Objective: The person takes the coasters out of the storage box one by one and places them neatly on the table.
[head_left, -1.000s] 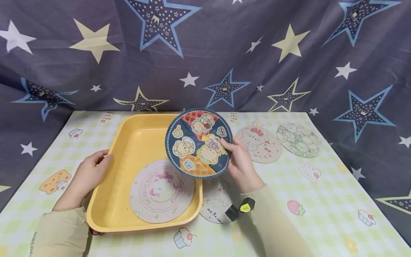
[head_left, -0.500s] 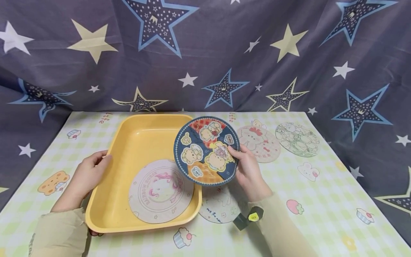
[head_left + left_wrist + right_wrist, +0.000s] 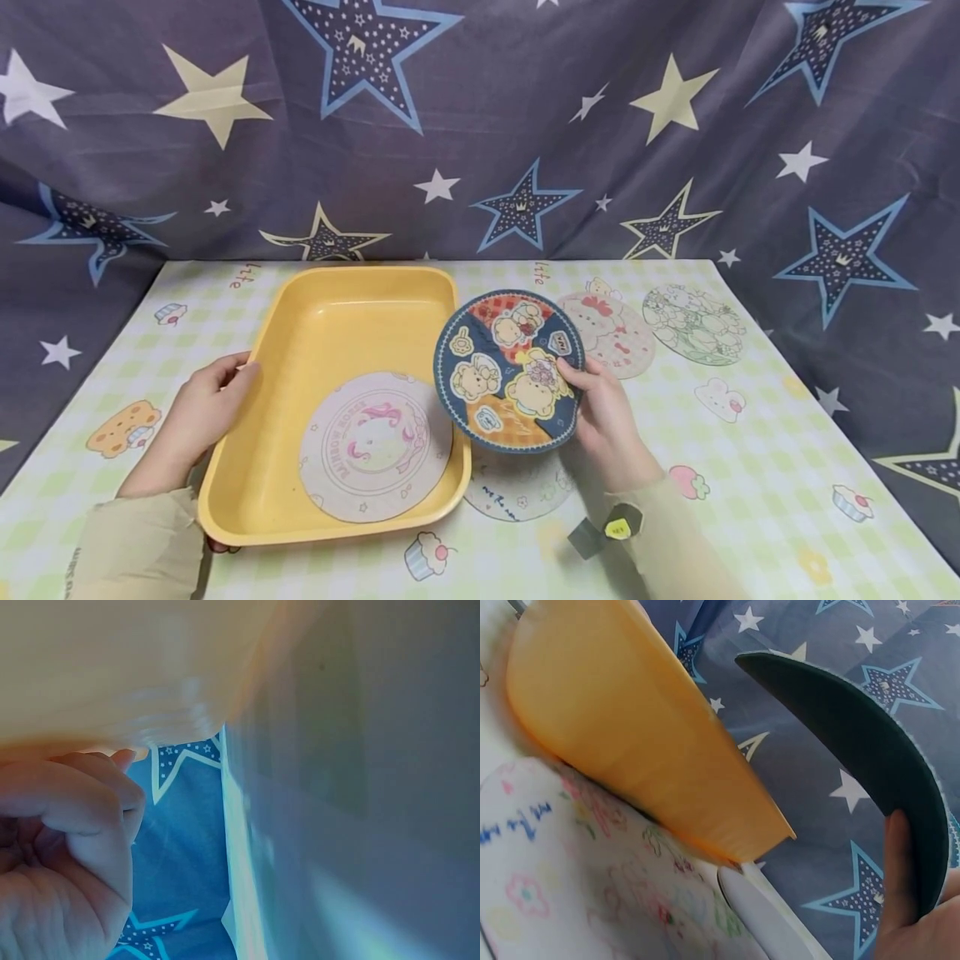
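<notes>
A round mat [image 3: 510,375] with a dark blue ground, bear pictures and red and orange checks is pinched at its right edge by my right hand [image 3: 611,425]. It is held tilted above the table, just past the tray's right rim. In the right wrist view the mat's underside [image 3: 855,727] looks dark and plain. My left hand [image 3: 201,417] grips the left rim of a yellow tray [image 3: 300,358], its fingers curled there in the left wrist view. Inside the tray, toward the front right, lies a pale round mat [image 3: 375,446] with a pink horse print.
A white round mat [image 3: 513,493] with flowers and blue writing lies right of the tray, partly hidden by the held mat. Farther back right lie a pink bunny mat [image 3: 618,346] and a green-patterned mat [image 3: 693,325]. A star-printed curtain [image 3: 525,125] hangs behind the checked tablecloth [image 3: 772,467].
My right hand has carried the dark blue mat rightward and toward me, from over the tray's right side to beyond its rim. My left hand stays on the tray.
</notes>
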A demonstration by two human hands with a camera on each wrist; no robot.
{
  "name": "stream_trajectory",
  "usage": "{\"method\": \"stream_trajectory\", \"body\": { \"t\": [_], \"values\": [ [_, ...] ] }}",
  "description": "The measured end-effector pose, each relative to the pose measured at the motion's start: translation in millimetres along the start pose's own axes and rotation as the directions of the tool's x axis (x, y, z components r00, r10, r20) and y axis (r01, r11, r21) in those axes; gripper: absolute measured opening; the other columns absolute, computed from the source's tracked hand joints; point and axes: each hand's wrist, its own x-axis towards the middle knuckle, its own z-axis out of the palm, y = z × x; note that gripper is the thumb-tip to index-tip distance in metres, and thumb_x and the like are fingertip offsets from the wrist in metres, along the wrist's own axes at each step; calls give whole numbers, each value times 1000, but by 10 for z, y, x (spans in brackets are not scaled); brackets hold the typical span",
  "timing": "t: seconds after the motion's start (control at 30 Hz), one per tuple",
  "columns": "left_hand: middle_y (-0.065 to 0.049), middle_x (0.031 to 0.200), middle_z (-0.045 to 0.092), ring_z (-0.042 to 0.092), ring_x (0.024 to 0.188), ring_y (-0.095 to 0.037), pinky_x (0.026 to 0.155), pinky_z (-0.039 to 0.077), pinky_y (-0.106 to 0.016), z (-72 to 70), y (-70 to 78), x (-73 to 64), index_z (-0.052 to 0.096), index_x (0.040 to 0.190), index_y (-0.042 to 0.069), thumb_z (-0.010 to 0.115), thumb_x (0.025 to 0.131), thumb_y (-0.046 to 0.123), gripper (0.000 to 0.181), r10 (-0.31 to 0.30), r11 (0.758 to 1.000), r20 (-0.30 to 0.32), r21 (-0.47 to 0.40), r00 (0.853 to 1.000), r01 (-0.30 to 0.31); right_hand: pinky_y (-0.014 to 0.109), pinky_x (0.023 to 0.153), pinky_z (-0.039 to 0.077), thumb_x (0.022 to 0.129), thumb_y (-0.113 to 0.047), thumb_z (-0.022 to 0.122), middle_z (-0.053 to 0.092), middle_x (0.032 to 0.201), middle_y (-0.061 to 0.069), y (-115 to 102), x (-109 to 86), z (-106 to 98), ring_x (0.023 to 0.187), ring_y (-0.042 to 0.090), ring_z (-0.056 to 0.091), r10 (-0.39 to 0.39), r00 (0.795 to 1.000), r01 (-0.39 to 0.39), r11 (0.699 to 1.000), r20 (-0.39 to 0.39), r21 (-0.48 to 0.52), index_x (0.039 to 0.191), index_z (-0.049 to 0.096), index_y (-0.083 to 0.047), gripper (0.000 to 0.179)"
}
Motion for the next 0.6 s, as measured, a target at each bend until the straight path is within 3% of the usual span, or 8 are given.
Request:
{"method": "stream_trajectory", "body": {
  "t": [0.37, 0.6],
  "values": [
    [-30, 118, 60, 54, 74, 5, 61, 50, -16, -2, 6, 2, 41, 144, -10, 34, 107, 40, 63, -16, 1000, -2, 13, 1000, 16, 23, 89, 56, 101, -3, 50, 72, 102, -2, -134, -26, -262, 95, 10, 69, 13, 1000, -12, 1000, -29, 13, 135, 48, -9, 34],
    [-31, 120, 59, 54, 75, 7, 62, 50, -16, 1, 1, 2, 41, 144, -10, 34, 107, 40, 63, -14, 1000, 4, 0, 1000, 14, 23, 90, 56, 101, -3, 51, 71, 104, -3, -208, -51, -446, 96, 10, 69, 37, 999, -36, 999, -30, 28, 140, 46, -14, 41]
  ]
}}
